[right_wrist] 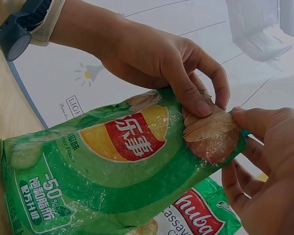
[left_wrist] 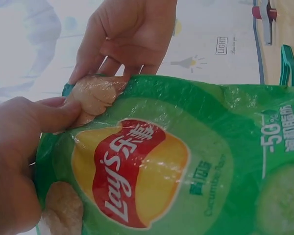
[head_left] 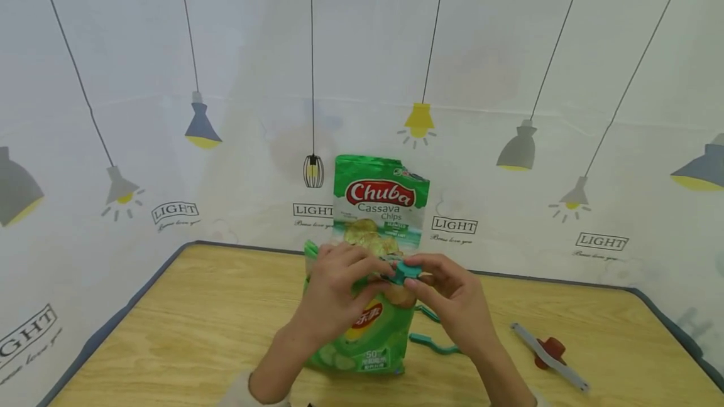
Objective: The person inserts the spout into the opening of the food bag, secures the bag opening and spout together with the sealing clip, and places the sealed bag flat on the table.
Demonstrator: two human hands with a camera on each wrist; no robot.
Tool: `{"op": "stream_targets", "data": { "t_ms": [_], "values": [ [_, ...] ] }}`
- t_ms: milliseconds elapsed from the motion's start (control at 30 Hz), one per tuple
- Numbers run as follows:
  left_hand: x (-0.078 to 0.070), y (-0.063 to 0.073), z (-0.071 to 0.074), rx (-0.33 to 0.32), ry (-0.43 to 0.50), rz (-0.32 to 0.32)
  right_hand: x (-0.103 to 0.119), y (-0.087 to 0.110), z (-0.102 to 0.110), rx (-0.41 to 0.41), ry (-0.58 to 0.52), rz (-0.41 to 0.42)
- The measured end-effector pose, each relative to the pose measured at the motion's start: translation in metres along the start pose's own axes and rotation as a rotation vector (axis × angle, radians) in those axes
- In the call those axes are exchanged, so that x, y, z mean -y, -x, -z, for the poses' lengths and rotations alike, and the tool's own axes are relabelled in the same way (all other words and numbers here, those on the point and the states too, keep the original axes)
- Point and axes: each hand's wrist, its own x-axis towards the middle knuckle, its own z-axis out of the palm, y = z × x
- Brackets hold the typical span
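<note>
A green Lay's chip bag [head_left: 390, 338] stands upright on the table, its top edge between both hands. My left hand [head_left: 339, 287] holds the bag's upper left part, the thumb against the printed chips on the front. At the upper right corner my right hand [head_left: 455, 291] pinches the top edge, thumb and forefinger on a small rounded teal piece [head_left: 407, 272]. Whether that piece is a clip or bag material I cannot tell. Fingers behind the bag are partly hidden. In the right wrist view the right hand [right_wrist: 274, 152] grips the bag's corner.
Behind it a green and white Chuba cassava chips bag [head_left: 380, 209] stands near the printed wall. Teal strip clips [head_left: 435, 345] lie right of the bag. Farther right, a grey strip clip [head_left: 568, 374] lies over a dark red clip [head_left: 557, 347].
</note>
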Motion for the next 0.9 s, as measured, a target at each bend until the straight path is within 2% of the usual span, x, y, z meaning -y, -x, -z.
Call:
{"op": "stream_targets", "data": {
  "t_ms": [200,367,467,900],
  "values": [
    [-0.002,0.0,-0.002,-0.029,0.008,0.013,0.001,0.0,0.0,0.004,-0.024,-0.01],
    [-0.002,0.0,-0.003,-0.063,0.014,-0.03,0.002,0.001,0.002,0.023,-0.02,-0.014],
    [-0.002,0.0,-0.003,-0.073,0.017,-0.051,0.003,0.0,0.004,0.041,-0.009,-0.011],
    [0.0,0.001,-0.003,-0.089,0.065,-0.059,0.011,0.001,0.013,0.106,0.077,0.037]
  ]
}}
